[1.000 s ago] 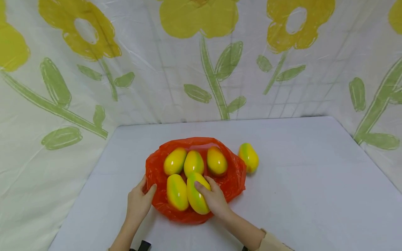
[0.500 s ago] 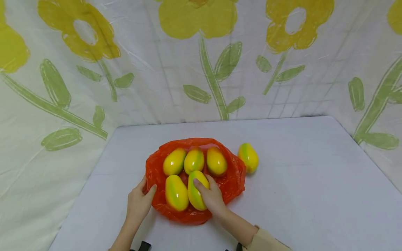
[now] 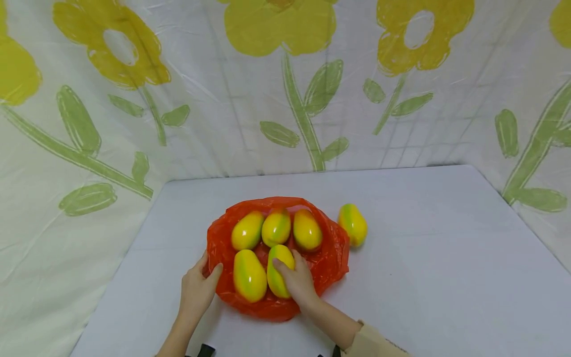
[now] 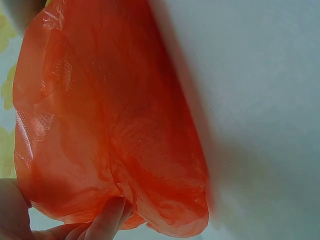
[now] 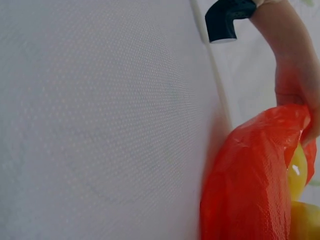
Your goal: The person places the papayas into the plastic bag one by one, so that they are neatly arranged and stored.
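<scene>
A crumpled red plastic bag (image 3: 330, 263) lies open-mouthed on the table, with several glossy yellow-green mangoes inside. My left hand (image 3: 198, 287) pinches the bag's left rim, thumb inside and fingers outside; the left wrist view shows its fingers (image 4: 107, 220) against the red film. Inside the front of the bag, my right hand (image 3: 300, 280) grips a mango (image 3: 275, 272), thumb on top. Beside that one sits another mango (image 3: 250, 276). Three more rest along the back, among them the right-hand mango (image 3: 307, 230). In the right wrist view the bag (image 5: 250, 185) hides most of the fruit.
One mango (image 3: 353, 225) lies outside the bag, close by its right rim. A pale cloth covers the table (image 3: 437, 277). Behind it hangs a white curtain (image 3: 214, 114) printed with yellow flowers. A black wrist mount (image 5: 222, 20) shows on an arm.
My right hand has lowered the mango deeper into the front of the bag. The mango to its left has shifted slightly left. My left hand keeps its place on the rim.
</scene>
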Demonstrator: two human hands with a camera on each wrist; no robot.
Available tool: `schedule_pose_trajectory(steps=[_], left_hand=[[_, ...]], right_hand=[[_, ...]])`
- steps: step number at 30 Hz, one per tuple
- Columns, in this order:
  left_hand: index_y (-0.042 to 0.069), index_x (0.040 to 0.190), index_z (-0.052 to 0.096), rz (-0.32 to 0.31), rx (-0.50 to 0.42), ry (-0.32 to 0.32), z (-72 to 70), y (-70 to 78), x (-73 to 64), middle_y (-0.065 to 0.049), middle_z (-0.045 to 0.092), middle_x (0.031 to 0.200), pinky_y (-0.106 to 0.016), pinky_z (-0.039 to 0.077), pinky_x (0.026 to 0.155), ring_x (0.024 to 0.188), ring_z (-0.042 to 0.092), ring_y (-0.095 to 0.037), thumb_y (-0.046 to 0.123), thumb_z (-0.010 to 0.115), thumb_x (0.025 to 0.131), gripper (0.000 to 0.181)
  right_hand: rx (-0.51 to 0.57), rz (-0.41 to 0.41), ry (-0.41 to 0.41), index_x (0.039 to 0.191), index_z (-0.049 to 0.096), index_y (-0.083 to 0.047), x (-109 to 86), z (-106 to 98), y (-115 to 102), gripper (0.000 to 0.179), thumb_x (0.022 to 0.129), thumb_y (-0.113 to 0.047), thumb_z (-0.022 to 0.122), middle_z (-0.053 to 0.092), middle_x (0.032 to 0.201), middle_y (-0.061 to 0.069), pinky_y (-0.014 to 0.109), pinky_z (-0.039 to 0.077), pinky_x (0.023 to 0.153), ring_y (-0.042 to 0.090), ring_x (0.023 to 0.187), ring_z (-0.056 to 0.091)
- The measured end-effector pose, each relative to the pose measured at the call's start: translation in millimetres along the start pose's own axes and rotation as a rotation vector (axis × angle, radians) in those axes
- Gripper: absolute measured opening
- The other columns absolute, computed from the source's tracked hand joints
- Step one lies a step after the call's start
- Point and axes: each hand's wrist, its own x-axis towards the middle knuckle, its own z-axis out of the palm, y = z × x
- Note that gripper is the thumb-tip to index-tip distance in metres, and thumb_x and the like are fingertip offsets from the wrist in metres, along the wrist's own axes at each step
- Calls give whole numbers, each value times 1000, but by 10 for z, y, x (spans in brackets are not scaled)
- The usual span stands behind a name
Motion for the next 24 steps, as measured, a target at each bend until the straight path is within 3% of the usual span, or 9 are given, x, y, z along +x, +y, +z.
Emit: schedule_pose_trajectory(steps=[13,24], left_hand=[[-12,143,34,18,5,16,4,7,-8,-34,50,132,-49,51,89,113,57,-46,13,53,97,55],[-12,142,35,15,-8,19,-1,8,-13,-34,50,131,-49,51,89,113,58,-46,12,53,97,55]], right_hand=[[-49,18,-22,148,28,7,-26,-26,7,75,94,-35,57,29,149,31,66,23,109,48,134,30],[-114,-61,-14,147,29,9,-12,-132,-5,73,94,-31,59,32,147,31,64,27,108,48,134,33]])
